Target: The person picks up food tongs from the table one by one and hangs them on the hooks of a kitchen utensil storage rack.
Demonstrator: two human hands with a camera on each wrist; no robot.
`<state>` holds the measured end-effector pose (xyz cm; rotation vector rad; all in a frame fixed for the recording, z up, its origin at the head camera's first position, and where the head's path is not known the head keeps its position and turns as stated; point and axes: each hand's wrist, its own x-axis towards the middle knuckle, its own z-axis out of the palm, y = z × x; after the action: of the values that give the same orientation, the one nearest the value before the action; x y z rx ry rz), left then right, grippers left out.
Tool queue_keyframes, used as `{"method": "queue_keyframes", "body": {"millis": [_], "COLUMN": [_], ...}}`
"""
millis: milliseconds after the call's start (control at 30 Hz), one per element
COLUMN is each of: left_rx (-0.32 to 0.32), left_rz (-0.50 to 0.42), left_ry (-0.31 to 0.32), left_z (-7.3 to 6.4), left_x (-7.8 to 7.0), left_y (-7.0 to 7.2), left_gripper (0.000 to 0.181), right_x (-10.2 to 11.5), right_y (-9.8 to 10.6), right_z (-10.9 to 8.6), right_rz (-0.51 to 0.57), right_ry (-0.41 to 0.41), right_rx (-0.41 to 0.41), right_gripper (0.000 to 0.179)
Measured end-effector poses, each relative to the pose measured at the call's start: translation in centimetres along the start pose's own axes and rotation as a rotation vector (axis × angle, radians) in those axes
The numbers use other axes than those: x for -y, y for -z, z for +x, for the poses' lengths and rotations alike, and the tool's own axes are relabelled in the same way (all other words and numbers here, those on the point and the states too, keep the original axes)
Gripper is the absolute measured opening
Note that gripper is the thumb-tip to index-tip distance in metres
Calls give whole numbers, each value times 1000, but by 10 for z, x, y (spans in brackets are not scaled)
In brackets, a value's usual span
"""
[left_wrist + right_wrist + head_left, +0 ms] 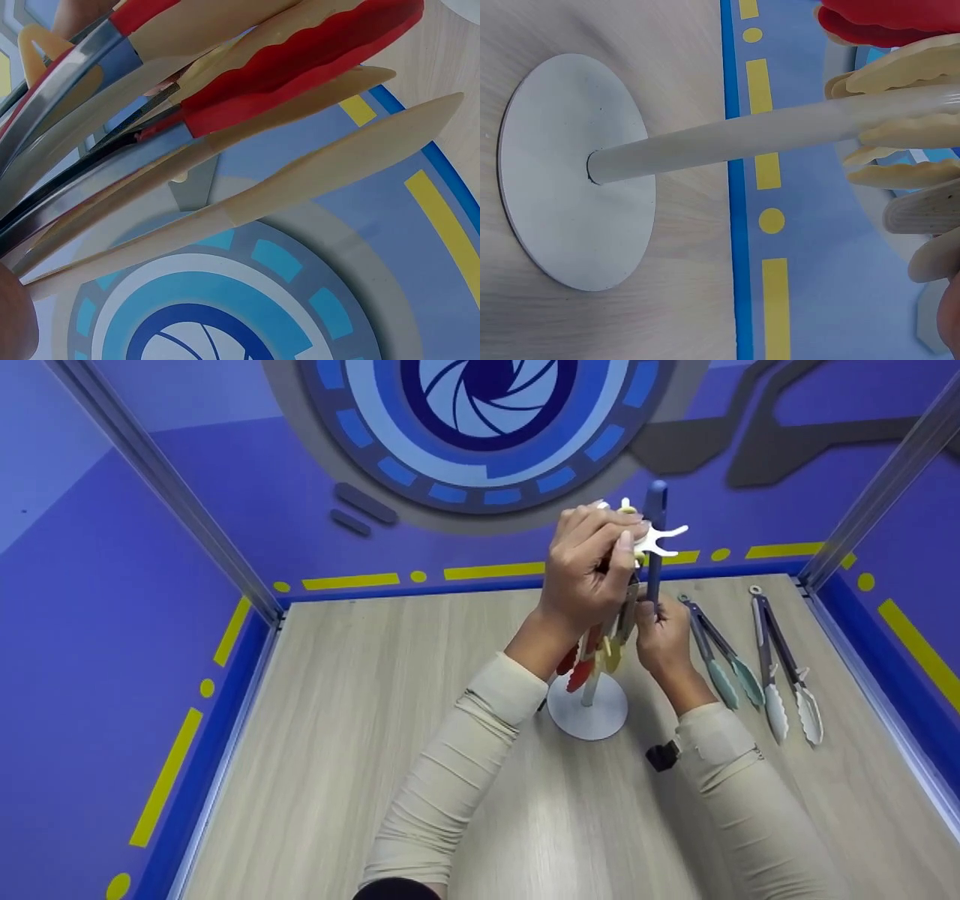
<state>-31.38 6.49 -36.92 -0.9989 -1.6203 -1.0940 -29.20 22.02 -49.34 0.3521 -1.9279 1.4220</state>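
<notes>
A white stand with a round base (pixel 589 709) and prongs (pixel 660 540) at its top stands on the table. My left hand (pixel 589 559) grips the top of this stand, its fingers curled beside the prongs. Red-tipped tongs (pixel 300 79) and beige-tipped tongs (pixel 345 154) hang from the stand below that hand. My right hand (pixel 666 637) holds dark blue-handled tongs (pixel 657 525) upright beside the prongs. In the right wrist view, two pale grey tips (pixel 922 210) show near my fingers; where they join the handle is hidden.
On the table to the right lie teal-tipped tongs (pixel 724 682) and white-tipped tongs (pixel 776 712), both spread apart. Purple-blue panels (pixel 225 510) wall in the wooden tabletop (pixel 360 735) at the back and sides. The stand's pole (pixel 727 142) rises from its base.
</notes>
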Motion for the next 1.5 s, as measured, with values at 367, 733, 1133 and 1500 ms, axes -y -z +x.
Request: {"method": "queue_keyframes", "body": {"millis": [367,733,1133,1500], "left_rx": [-1,-11,-11,7], "left_rz": [42,66,79,75], "left_ry": [8,-13,-20,-8], "left_z": [-1,-1,-2,-1], "left_x": [-2,-2,-2,-1], "left_y": [-1,-2,0,-1], "left_gripper": [27,26,25,26], "right_x": [-38,-81,-134,-155], "right_y": [17,53,96,109], "right_z": [-7,-22,-39,-50], "right_rz": [29,-189,-606,-795], "right_ry": [-92,-461,-644,-758], "right_rx": [26,-3,97,364], "right_gripper": [100,86,61,81]}}
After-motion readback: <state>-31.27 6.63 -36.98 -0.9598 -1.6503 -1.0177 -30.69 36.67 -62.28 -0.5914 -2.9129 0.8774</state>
